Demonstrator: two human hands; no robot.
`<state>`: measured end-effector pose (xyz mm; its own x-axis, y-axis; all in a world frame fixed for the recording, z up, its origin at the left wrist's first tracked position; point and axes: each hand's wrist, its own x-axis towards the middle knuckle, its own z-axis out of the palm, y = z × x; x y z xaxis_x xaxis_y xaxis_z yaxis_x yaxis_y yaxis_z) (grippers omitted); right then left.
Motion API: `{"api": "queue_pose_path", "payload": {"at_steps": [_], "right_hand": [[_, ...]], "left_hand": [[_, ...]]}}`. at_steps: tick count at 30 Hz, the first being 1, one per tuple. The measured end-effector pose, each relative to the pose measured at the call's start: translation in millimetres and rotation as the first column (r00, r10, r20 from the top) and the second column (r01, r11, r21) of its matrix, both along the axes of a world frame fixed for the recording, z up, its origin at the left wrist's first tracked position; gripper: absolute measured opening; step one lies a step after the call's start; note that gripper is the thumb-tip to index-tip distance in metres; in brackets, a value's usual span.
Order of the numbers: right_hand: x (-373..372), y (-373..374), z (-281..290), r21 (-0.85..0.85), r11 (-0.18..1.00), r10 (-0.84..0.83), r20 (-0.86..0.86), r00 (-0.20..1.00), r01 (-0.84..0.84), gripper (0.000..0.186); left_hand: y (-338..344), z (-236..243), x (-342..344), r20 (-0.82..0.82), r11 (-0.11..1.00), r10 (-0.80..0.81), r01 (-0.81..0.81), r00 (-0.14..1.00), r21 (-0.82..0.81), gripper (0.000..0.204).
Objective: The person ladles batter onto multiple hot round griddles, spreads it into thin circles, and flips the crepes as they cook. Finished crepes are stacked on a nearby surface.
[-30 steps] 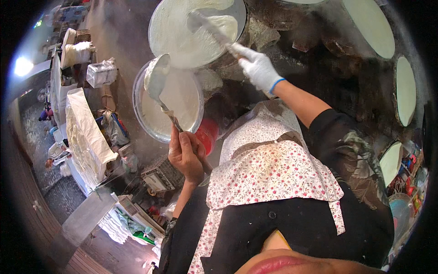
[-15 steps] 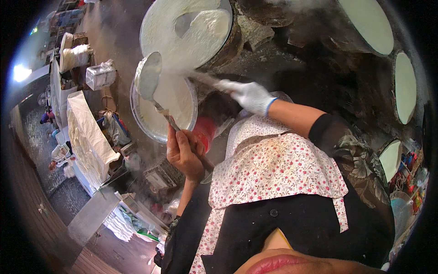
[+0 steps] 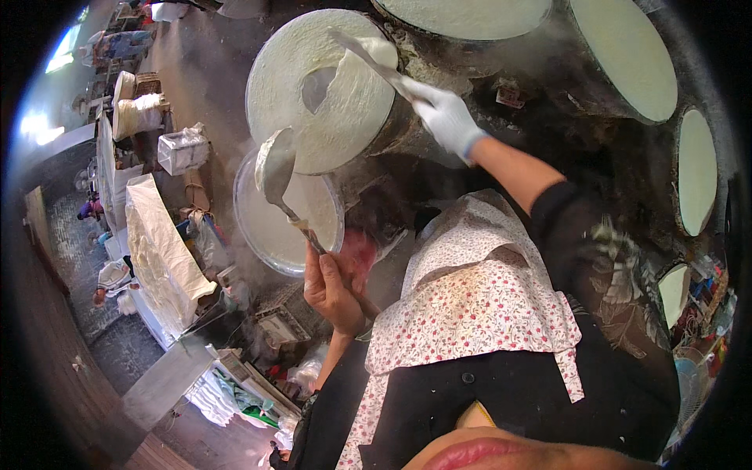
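Note:
My bare left hand is closed round the handle of a metal ladle. The ladle's bowl, with pale batter on its rim, hangs above a round tub of whitish liquid. In a white glove, my right hand grips a long flat metal spatula. Its blade reaches over a large round pan topped with creamy batter, beside a thicker, folded-looking patch. A grey bare-looking spot shows near the middle of that batter.
Other round pale-topped pans stand at the far side and along the right. A red bucket-like thing is behind my left hand. At left are a clear plastic box and a cloth-covered table. Steam hangs about.
My right hand has moved away from me, carrying the spatula from above the gap between tub and pan to over the pan's far right. The ladle has shifted slightly nearer and rightward.

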<state>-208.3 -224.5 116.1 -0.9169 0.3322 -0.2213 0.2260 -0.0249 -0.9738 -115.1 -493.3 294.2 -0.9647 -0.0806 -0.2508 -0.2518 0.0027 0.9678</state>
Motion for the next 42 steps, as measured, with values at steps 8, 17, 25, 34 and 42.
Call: {"api": "queue_pose_path", "payload": {"at_steps": [8,17,25,34,42], "right_hand": [[71.6,-18.1,17.1,0.206,0.977,0.065,-0.008,0.998,-0.062,0.052],[-4.5,-40.4,-0.6,0.187,0.98,-0.051,-0.066,0.997,0.062,0.045],[-3.5,-19.8,25.5,0.336,0.939,-0.043,-0.121,0.992,0.081,0.045],[-18.1,-32.4,19.3,0.489,0.872,-0.012,0.027,1.0,-0.003,0.045],[-12.0,-73.2,23.7,0.431,0.884,0.169,0.068,0.983,-0.182,0.045]], "left_hand": [[2.6,0.4,5.4,0.001,0.996,0.029,-0.029,1.0,0.084,0.047],[-22.7,-11.8,3.0,0.006,0.996,0.028,-0.029,1.0,0.083,0.047],[-70.0,-25.0,6.7,0.002,0.999,-0.009,0.01,1.0,-0.04,0.049],[-81.3,-42.5,14.5,0.036,0.986,0.034,-0.039,0.999,0.163,0.049],[-111.2,-43.2,3.7,-0.155,0.995,-0.082,0.071,0.984,-0.072,0.048]]}}
